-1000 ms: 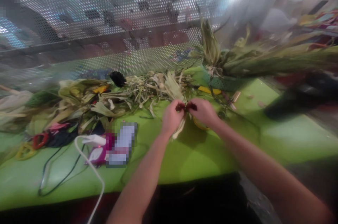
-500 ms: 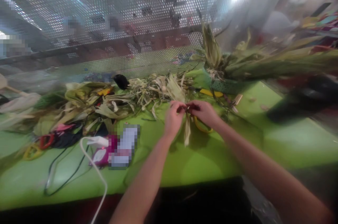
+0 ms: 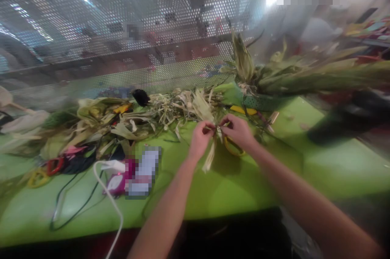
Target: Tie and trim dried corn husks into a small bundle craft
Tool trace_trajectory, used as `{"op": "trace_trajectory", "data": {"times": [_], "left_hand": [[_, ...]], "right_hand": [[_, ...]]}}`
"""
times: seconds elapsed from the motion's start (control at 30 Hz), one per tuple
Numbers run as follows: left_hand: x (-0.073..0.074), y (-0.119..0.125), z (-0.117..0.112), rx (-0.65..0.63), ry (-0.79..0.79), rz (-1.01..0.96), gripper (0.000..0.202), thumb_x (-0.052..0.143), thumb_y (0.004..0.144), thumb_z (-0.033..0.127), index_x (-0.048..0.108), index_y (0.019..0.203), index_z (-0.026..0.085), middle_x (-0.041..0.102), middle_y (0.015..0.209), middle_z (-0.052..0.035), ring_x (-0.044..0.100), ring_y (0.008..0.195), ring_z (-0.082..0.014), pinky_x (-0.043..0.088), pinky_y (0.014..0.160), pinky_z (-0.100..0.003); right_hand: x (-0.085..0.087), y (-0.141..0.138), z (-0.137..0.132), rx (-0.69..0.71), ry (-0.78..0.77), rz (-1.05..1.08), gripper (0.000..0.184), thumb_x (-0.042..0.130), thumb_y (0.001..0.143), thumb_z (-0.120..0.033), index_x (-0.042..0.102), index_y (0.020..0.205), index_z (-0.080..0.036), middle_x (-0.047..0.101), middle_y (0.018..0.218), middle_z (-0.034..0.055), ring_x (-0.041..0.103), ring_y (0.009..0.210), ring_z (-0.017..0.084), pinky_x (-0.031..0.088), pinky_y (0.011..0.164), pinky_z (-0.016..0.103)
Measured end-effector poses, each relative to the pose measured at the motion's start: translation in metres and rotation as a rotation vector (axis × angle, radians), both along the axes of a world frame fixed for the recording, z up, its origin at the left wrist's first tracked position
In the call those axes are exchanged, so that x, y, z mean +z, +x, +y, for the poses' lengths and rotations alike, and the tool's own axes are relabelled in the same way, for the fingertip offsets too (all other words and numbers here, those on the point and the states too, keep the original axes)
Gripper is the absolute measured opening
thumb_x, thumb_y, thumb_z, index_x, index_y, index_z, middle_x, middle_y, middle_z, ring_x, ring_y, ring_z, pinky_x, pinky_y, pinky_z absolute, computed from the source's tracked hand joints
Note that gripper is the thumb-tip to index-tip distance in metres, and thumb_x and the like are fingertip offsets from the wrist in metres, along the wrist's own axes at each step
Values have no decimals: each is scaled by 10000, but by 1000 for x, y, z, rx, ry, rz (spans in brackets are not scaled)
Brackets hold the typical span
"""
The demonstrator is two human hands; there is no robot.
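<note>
My left hand [image 3: 201, 139] pinches a bunch of dried corn husk [image 3: 209, 157] at its narrow waist. From the right, my right hand [image 3: 240, 131] meets it, thumb and forefinger closed on the same spot. A thin strand may lie between the fingertips, too small to make out. Above the hands the husk fans out pale and wide; a narrow tail hangs below. Under my right wrist lies a yellow loop [image 3: 234, 150] like a scissors handle. More loose corn husks [image 3: 170, 106] are heaped just behind.
A green basket [image 3: 268, 102] piled with long husks stands at the back right, near a yellow-handled tool [image 3: 243, 109]. To the left lie a blurred-out phone [image 3: 144, 171], a magenta device [image 3: 115, 183] with a white cable [image 3: 117, 206], and red-handled scissors [image 3: 55, 165]. A perforated metal screen [image 3: 122, 47] rises behind.
My fingertips have drawn slightly apart at the husk's waist, and the right hand's knuckles are raised a little. The hanging tail has swung to the left.
</note>
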State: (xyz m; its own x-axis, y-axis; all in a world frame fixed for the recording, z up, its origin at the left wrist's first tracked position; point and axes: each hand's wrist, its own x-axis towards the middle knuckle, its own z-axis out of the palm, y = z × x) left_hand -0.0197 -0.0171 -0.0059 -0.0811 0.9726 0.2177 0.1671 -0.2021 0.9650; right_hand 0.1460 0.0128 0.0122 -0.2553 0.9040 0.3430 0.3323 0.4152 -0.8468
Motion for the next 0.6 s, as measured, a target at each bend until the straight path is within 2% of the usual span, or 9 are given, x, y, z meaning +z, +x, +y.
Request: {"op": "trace_trajectory", "data": {"times": [0.13, 0.23, 0.33, 0.43, 0.6], "left_hand": [[0, -2, 1, 15, -7, 18, 81, 658, 763, 164, 651, 844, 163, 656, 814, -27, 590, 720, -126, 463, 714, -256], [-1, -3, 2, 19, 3, 17, 77, 645, 773, 168, 648, 849, 164, 658, 832, -34, 610, 763, -140, 473, 746, -273], [-1, -3, 2, 24, 6, 19, 75, 642, 774, 166, 650, 849, 165, 659, 831, -33, 614, 778, -143, 477, 763, -280], [1, -4, 2, 22, 5, 11, 76, 661, 757, 162, 662, 833, 164, 664, 818, -27, 607, 762, -137, 472, 757, -273], [8, -9, 1, -15, -30, -8, 103, 686, 766, 235, 691, 837, 160, 673, 789, -26, 596, 736, -134, 460, 756, -273]], "right_hand": [[1, -3, 1, 86, -300, 281, 103, 631, 707, -191, 575, 793, -197, 607, 695, -30, 586, 529, 117, 475, 518, 246], [3, -5, 1, 152, -411, 339, 171, 687, 705, -221, 579, 836, -194, 611, 696, -24, 571, 518, 108, 491, 504, 249], [2, -5, 1, 204, -416, 251, 222, 743, 699, -313, 624, 826, -175, 618, 678, -12, 543, 495, 105, 462, 476, 250], [1, -3, 3, 178, -362, 165, 236, 741, 705, -376, 651, 760, -165, 604, 631, -18, 507, 484, 97, 419, 480, 243], [-2, 1, 7, 89, -286, 72, 170, 677, 766, -342, 647, 766, -174, 610, 636, -17, 533, 525, 119, 412, 531, 254]]}}
